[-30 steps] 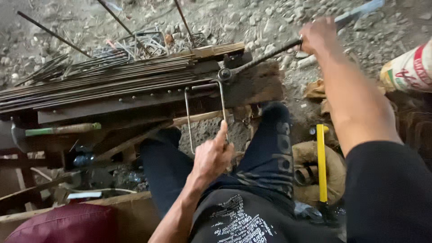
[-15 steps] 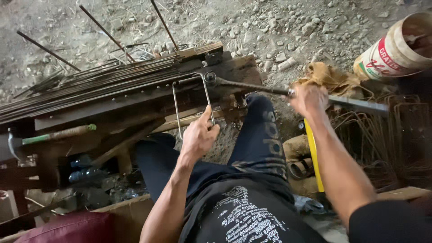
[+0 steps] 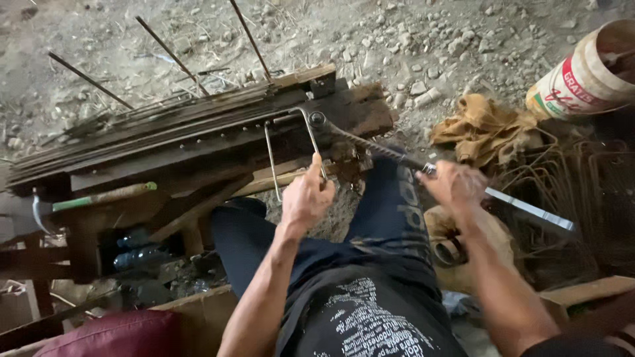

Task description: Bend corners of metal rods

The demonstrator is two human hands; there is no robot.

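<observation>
My left hand (image 3: 305, 198) pinches the bent steel stirrup (image 3: 291, 149) on the bench (image 3: 198, 142); my right hand (image 3: 453, 185) grips the bending lever (image 3: 370, 147). A white-and-red bucket (image 3: 585, 73) lies right of the bench.

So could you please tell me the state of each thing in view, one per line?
left hand: closed on the thin rod
thin rod: bent into a partial rectangle, hooked at the bench pin
right hand: gripping the bending lever
bending lever: swung toward the person
straight rods: lying stacked along the wooden bench
bucket: tipped on its side
</observation>
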